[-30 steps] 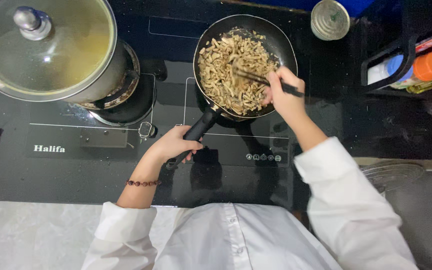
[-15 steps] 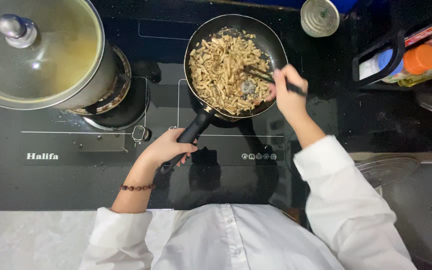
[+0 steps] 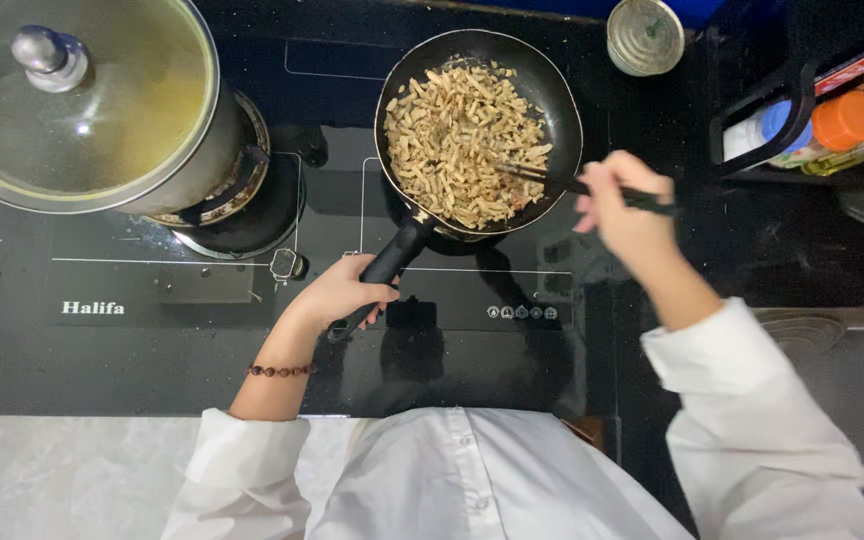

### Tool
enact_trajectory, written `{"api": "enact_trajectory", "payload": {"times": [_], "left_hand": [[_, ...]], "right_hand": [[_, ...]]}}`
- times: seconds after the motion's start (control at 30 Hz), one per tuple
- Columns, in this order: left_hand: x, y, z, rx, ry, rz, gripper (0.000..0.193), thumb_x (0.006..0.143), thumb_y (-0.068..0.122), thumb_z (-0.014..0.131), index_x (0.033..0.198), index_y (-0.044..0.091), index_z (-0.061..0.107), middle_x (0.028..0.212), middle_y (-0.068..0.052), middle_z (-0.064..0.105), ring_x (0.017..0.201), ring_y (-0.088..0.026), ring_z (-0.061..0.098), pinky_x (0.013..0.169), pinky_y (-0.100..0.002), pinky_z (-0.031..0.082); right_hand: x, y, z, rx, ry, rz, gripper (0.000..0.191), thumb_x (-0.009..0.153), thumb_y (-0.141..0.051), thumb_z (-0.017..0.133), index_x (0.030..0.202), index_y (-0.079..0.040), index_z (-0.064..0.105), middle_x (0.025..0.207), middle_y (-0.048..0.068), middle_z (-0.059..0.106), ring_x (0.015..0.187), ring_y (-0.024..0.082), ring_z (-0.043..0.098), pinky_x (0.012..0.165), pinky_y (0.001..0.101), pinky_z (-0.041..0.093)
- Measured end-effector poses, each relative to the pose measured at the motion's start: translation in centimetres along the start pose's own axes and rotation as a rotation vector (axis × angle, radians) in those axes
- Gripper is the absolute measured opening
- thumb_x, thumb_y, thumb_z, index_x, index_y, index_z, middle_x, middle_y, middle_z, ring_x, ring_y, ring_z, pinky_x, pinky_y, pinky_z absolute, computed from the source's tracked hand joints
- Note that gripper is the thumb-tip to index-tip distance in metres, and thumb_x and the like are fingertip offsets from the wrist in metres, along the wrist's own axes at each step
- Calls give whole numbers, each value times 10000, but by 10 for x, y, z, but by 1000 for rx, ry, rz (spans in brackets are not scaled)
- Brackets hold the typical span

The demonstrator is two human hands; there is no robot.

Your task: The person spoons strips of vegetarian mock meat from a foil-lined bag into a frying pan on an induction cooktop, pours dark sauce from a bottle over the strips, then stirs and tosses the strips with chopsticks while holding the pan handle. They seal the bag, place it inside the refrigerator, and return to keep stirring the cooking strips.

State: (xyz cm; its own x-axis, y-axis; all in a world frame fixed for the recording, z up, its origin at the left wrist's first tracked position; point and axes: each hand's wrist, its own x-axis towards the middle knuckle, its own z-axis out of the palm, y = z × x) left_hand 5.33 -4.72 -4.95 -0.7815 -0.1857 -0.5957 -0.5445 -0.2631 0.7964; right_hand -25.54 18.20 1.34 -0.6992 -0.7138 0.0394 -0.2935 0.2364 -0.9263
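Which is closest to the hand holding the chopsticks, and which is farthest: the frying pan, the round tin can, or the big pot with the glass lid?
From the right hand:
1. Frying pan, just to its left, chopsticks reaching in.
2. Tin can, up at the back edge.
3. Big pot with glass lid, far across on the left.

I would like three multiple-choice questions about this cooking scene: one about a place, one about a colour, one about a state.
1. Where is the large steel pot with a glass lid?
A. left of the black frying pan
B. right of it
C. inside it

2. What colour are the person's sleeves?
A. red
B. white
C. green

3. What is the left hand doing?
A. lying flat on the counter
B. lifting the lid
C. gripping the pan handle

Answers:
1 A, the pot stands left of the black frying pan.
2 B, both sleeves are white.
3 C, its fingers close round the handle, while the right hand holds dark chopsticks.
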Motion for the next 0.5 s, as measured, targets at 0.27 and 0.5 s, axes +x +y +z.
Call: {"api": "enact_trajectory", "payload": {"times": [0.27, 0.5], "left_hand": [[-2, 3, 4, -18, 15, -6, 213, 780, 71, 744, 954, 13, 634, 686, -56, 643, 498, -135, 603, 427, -311, 498], [-2, 3, 5, -15, 13, 11, 199, 794, 84, 741, 941, 15, 625, 690, -46, 633, 500, -129, 606, 433, -303, 500]], "right_hand": [[-8, 18, 55, 53, -75, 99, 226, 1061, -182, 563, 918, -27, 643, 666, 67, 667, 514, 116, 656, 450, 271, 537], [85, 25, 111, 226, 69, -132, 262, 1100, -167, 569, 887, -15, 592, 665, 55, 627, 487, 109, 605, 421, 276, 495]]}}
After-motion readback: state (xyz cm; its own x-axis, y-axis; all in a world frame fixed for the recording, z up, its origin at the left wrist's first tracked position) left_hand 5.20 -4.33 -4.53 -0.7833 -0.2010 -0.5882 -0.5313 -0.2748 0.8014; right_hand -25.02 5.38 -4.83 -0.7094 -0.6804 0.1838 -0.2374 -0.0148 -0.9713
